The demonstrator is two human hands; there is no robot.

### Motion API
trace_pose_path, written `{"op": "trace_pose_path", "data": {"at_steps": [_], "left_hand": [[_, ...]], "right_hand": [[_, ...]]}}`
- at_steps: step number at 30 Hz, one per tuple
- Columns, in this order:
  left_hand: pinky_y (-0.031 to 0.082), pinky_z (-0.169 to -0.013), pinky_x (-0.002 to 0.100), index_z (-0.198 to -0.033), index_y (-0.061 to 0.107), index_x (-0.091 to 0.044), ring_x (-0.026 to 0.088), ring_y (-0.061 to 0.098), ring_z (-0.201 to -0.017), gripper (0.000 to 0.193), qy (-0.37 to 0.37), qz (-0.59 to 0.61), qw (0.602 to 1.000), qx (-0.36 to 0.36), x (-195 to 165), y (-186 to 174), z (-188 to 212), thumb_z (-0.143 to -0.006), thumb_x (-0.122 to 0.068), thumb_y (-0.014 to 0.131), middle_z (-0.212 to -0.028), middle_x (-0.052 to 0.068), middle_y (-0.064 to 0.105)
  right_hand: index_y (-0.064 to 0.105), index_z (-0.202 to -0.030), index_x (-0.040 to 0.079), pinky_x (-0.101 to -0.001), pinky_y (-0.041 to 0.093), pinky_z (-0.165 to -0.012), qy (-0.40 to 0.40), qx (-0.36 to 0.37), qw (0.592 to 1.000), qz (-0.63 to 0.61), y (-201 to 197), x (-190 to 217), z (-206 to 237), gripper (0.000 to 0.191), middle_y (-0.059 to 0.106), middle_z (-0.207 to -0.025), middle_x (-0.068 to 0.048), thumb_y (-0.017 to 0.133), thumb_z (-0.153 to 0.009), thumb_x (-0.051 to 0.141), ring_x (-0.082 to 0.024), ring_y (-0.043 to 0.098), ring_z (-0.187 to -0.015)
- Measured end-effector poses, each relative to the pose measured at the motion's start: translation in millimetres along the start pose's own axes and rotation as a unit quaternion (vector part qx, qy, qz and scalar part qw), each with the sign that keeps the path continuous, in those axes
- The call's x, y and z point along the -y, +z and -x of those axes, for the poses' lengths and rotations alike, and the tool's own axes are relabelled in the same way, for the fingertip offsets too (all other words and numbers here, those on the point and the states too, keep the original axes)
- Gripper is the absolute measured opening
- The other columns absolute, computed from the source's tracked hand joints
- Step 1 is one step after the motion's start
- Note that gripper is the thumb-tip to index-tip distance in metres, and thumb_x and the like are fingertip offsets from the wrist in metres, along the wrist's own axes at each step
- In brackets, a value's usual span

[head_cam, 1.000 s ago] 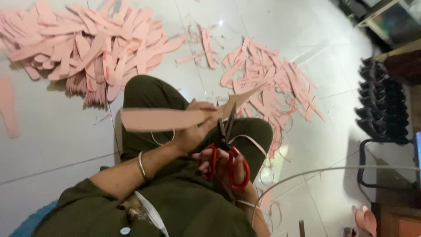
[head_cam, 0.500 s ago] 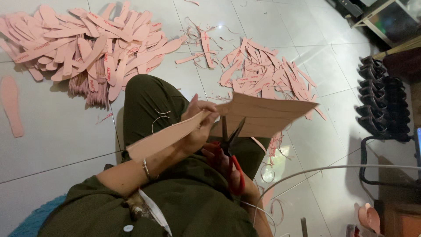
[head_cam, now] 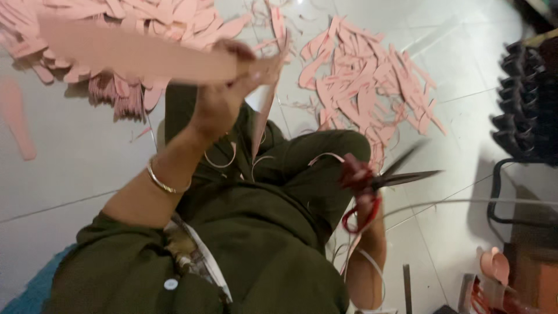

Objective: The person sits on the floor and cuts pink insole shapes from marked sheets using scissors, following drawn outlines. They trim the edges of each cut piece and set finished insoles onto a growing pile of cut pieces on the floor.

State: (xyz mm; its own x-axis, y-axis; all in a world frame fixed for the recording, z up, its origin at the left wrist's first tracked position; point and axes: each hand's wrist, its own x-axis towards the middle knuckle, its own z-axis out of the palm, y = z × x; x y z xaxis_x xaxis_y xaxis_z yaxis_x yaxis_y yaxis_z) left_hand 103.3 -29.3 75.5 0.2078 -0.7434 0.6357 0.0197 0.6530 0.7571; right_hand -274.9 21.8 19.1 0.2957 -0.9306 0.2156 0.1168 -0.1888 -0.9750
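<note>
My left hand (head_cam: 229, 81) is raised over the floor and grips a long pink insole-shaped piece (head_cam: 133, 55) by one end. A thin pink offcut (head_cam: 263, 119) hangs down from that hand. My right hand (head_cam: 357, 177) rests by my right knee and holds red-handled scissors (head_cam: 386, 177) with the blades apart, pointing right. I sit on the floor in dark green clothes, with a gold bangle (head_cam: 163, 181) on my left wrist.
A big heap of cut pink pieces (head_cam: 116, 23) lies at the upper left, and a pile of pink offcuts (head_cam: 366, 81) at the upper middle. Stacked black items (head_cam: 526, 99) stand at the right on a black metal frame (head_cam: 511, 192). The floor is white tile.
My left hand has lifted the pink piece up and to the left, away from the scissors. My right hand has swung the scissors out to the right, clear of the piece.
</note>
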Motion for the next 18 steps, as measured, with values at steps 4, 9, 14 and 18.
{"op": "trace_pose_path", "data": {"at_steps": [4, 9, 14, 18], "left_hand": [[0.065, -0.098, 0.040, -0.137, 0.046, 0.000, 0.023, 0.072, -0.111, 0.032, -0.191, 0.294, 0.934, 0.076, -10.3, -9.0, -20.0, -0.108, -0.001, 0.059, -0.122, 0.013, 0.068], [0.065, -0.080, 0.036, -0.138, 0.044, -0.004, 0.020, 0.074, -0.100, 0.039, -0.307, 0.309, 0.890, 0.133, 5.2, 3.8, -27.0, -0.101, -0.005, 0.058, -0.116, 0.011, 0.069], [0.064, -0.082, 0.032, -0.136, 0.053, 0.002, 0.018, 0.073, -0.098, 0.030, -0.334, 0.335, 0.867, 0.157, 29.4, 18.3, -26.2, -0.107, -0.005, 0.059, -0.114, 0.011, 0.071], [0.057, -0.070, 0.028, -0.130, 0.054, 0.001, 0.015, 0.069, -0.085, 0.027, -0.330, 0.305, 0.883, 0.136, 36.6, 29.8, -16.7, -0.105, -0.007, 0.060, -0.105, 0.011, 0.072]], "right_hand": [[0.054, -0.112, 0.009, -0.0331, 0.051, -0.091, -0.014, -0.123, 0.989, 0.079, -20.5, 3.5, -9.2, 0.021, 0.061, -0.126, -0.005, 0.058, -0.091, 0.008, -0.018, 0.060, -0.108], [0.060, -0.115, -0.001, -0.0334, 0.045, -0.080, 0.051, -0.210, 0.976, -0.005, -17.1, -0.8, -7.1, 0.021, 0.061, -0.099, -0.009, 0.064, -0.096, 0.006, -0.017, 0.055, -0.085], [0.060, -0.121, -0.003, -0.0364, 0.058, -0.098, 0.071, -0.256, 0.952, -0.153, -7.1, -5.2, -13.2, 0.040, 0.070, -0.112, -0.012, 0.070, -0.084, 0.004, -0.023, 0.070, -0.104], [0.060, -0.129, -0.001, -0.0365, 0.057, -0.090, 0.098, -0.255, 0.953, -0.128, -5.8, -11.6, -12.7, 0.048, 0.071, -0.114, -0.011, 0.072, -0.083, 0.008, -0.022, 0.070, -0.102]]}}
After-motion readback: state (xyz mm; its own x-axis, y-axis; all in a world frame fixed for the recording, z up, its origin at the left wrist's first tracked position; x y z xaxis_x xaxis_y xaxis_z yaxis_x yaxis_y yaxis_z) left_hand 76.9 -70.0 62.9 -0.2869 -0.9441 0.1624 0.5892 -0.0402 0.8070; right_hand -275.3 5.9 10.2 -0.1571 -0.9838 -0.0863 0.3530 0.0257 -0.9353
